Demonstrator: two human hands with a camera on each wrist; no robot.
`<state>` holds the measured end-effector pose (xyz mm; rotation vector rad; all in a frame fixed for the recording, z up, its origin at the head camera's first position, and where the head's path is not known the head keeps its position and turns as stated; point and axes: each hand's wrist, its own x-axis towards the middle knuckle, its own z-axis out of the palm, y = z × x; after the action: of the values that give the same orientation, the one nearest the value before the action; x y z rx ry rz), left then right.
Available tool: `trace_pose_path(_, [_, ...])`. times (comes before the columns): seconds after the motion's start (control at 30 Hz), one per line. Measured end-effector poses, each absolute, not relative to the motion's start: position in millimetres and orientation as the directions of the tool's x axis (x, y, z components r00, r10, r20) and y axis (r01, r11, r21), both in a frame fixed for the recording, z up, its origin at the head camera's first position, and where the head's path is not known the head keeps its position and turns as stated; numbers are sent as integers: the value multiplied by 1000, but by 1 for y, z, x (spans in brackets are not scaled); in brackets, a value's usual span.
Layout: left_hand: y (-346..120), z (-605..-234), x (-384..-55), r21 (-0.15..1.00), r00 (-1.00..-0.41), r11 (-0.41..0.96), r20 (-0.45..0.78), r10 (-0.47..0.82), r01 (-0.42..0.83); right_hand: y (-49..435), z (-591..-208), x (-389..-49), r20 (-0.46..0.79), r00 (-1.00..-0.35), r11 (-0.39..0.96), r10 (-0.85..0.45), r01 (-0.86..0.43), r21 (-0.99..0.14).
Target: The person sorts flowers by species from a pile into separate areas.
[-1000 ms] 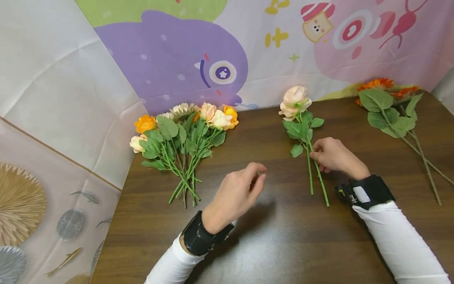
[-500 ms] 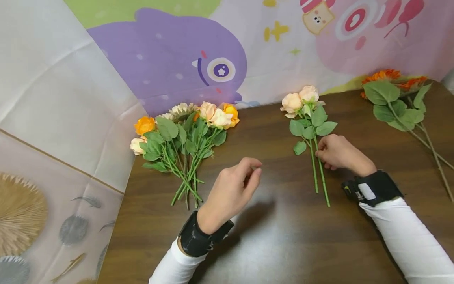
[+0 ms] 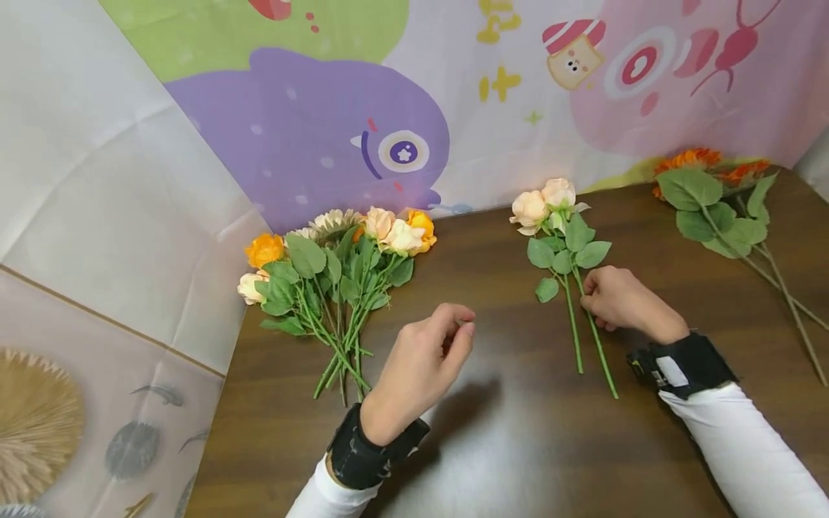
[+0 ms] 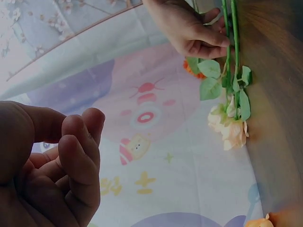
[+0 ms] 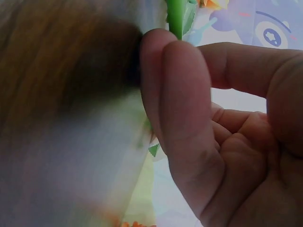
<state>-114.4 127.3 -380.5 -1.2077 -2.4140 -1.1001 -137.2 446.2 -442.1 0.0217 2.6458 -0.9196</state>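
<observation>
Two pale peach roses (image 3: 544, 206) with green leaves lie side by side at the back middle of the table. My right hand (image 3: 624, 302) pinches the right-hand rose's stem just below its leaves; the other stem lies to the left of it. In the right wrist view, a green stem (image 5: 175, 19) shows at the right fingertips. The left wrist view shows both roses (image 4: 232, 127) beyond my right hand (image 4: 194, 33). My left hand (image 3: 417, 363) hovers above the table between the roses and the left bunch, fingers loosely curled, holding nothing.
A bunch of orange, peach and cream flowers (image 3: 333, 266) lies at the back left, stems crossing. Orange flowers (image 3: 689, 160) with large leaves and long stems lie at the back right. A cartoon-printed cloth (image 3: 350, 137) hangs behind the brown table (image 3: 518, 446).
The rose in my right hand has turned and shifted slightly right, so both blooms now show side by side instead of overlapping. My left hand has barely moved. The head view has tilted.
</observation>
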Motion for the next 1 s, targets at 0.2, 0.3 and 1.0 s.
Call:
trace_pose_path(0.2, [123, -379, -116, 538, -644, 373, 509, 571, 756, 443, -444, -136, -324, -939, 795, -112, 111, -596])
trace_pose_path(0.3, [122, -377, -118, 534, -644, 378, 507, 573, 756, 441, -442, -136, -318, -941, 805, -115, 99, -584])
trace_pose_path(1.0, [54, -393, -183, 231, -969, 954, -111, 221, 191, 438, -443, -137, -309, -945, 817, -104, 96, -569])
